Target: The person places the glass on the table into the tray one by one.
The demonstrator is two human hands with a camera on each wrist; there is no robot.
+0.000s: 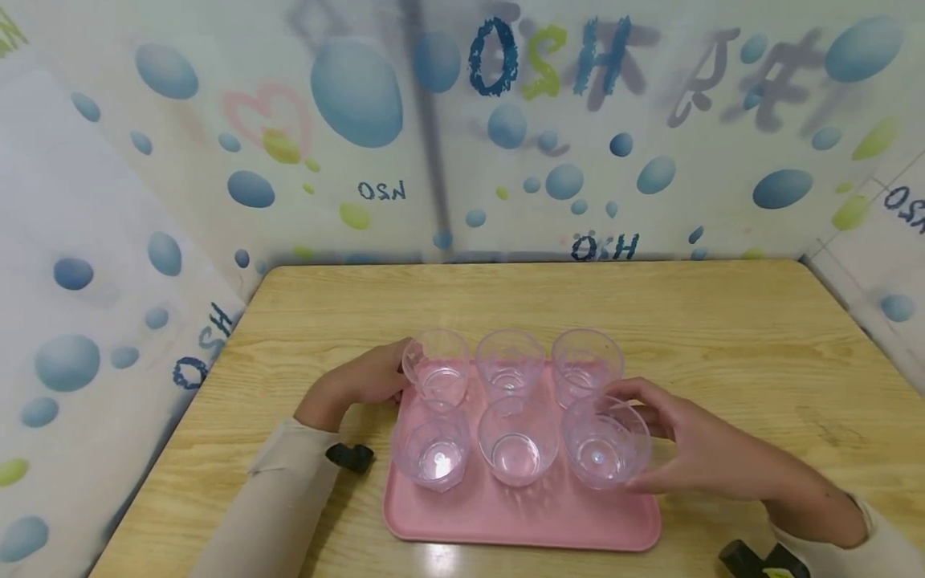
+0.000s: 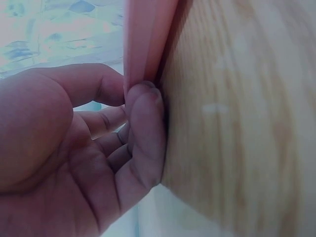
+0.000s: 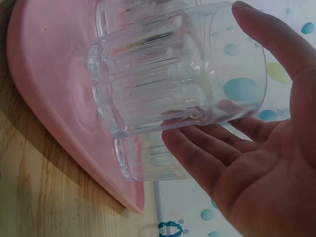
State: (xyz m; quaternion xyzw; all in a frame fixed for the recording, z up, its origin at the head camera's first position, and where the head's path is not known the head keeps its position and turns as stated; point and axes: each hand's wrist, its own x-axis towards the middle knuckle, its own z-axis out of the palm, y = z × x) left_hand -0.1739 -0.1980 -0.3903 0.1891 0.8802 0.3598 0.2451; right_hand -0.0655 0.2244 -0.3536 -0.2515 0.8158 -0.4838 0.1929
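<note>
Clear plastic cups stand in two rows of three on a pink tray (image 1: 520, 520). My left hand (image 1: 370, 376) is at the tray's left edge, beside the far-left cup (image 1: 442, 377). In the left wrist view its thumb and curled fingers (image 2: 147, 116) pinch the tray rim (image 2: 148, 39). My right hand (image 1: 704, 449) holds the near-right cup (image 1: 605, 453), thumb on one side and fingers on the other. The right wrist view shows this cup (image 3: 158, 74) with ribbed sides, the thumb by its rim and fingertips against its wall. Part of another cup (image 3: 148, 158) shows behind it.
The tray lies on a wooden table (image 1: 347, 297) that meets a wall (image 1: 650, 96) patterned with blue drops and letters. A side wall (image 1: 87, 241) stands to the left. Black straps (image 1: 350, 457) are on both wrists, over beige sleeves.
</note>
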